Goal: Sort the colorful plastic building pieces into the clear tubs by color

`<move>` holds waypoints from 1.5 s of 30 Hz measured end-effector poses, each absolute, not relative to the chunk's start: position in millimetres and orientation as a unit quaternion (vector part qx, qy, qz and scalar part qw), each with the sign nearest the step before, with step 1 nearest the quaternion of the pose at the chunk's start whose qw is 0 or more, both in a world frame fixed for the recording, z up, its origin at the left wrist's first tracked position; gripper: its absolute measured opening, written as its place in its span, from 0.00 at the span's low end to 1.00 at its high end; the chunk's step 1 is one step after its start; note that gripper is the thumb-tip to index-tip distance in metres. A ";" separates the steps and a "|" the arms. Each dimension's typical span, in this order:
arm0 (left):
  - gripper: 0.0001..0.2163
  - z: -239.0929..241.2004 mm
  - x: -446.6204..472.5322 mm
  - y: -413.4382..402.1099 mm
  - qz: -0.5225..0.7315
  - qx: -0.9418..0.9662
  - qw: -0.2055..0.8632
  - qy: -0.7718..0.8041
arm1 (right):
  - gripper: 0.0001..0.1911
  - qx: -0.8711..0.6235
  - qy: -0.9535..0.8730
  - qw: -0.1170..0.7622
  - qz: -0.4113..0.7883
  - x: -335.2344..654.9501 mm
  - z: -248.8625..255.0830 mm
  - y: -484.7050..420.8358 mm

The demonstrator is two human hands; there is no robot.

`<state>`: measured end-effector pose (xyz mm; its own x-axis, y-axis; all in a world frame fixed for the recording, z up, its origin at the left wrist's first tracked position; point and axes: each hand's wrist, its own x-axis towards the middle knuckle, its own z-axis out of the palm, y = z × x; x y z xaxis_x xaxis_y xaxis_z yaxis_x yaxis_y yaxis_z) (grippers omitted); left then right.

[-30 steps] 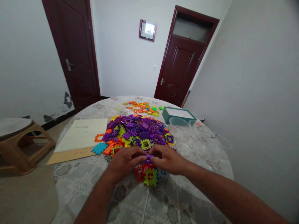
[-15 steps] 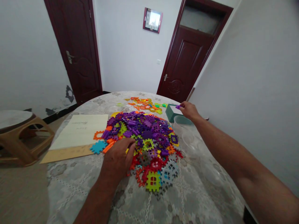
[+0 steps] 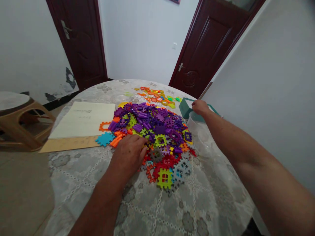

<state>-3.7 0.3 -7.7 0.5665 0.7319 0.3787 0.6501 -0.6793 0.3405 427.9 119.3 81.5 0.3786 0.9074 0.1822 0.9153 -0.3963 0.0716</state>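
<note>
As left hand (image 3: 130, 152) touches pile (image 3: 157, 126), right (image 3: 200, 107) apart

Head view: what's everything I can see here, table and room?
big pile: many pieces, mostly purple, table middle
small pile: many pieces, orange and green, far side
blue piece: one, left of big pile
box: one, teal, far right
tubs: clear, count unclear, beside box
sheet: one, cream, table left
table: one, pale lace cloth
stool: one, brown, left
doors: two, dark red, back
left hand: on big pile's near edge
right hand: at box
</note>
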 end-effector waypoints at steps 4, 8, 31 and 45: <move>0.11 -6.3 -3.2 0.9 0.228 0.886 0.088 0.395 | 0.19 -0.810 -0.568 0.044 -0.142 391.2 102.4 90.5; 0.11 -4.7 -2.0 1.3 0.218 0.889 0.087 0.394 | 0.13 -0.715 -0.685 0.088 -0.111 327.3 113.4 10.4; 0.11 -1.1 4.8 -1.8 0.262 0.906 0.089 0.320 | 0.13 -0.740 -0.449 0.462 0.195 290.6 -35.8 -155.1; 0.09 6.6 6.5 -10.4 0.235 0.920 0.095 0.299 | 0.20 -0.688 -0.620 0.269 0.263 272.4 -18.3 -170.1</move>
<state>6.5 -10.4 6.6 0.7109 0.5943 0.3760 0.5049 -0.8035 0.3154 272.4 -170.1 -18.3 0.0928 0.9953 -0.0278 0.7123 -0.0859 -0.6966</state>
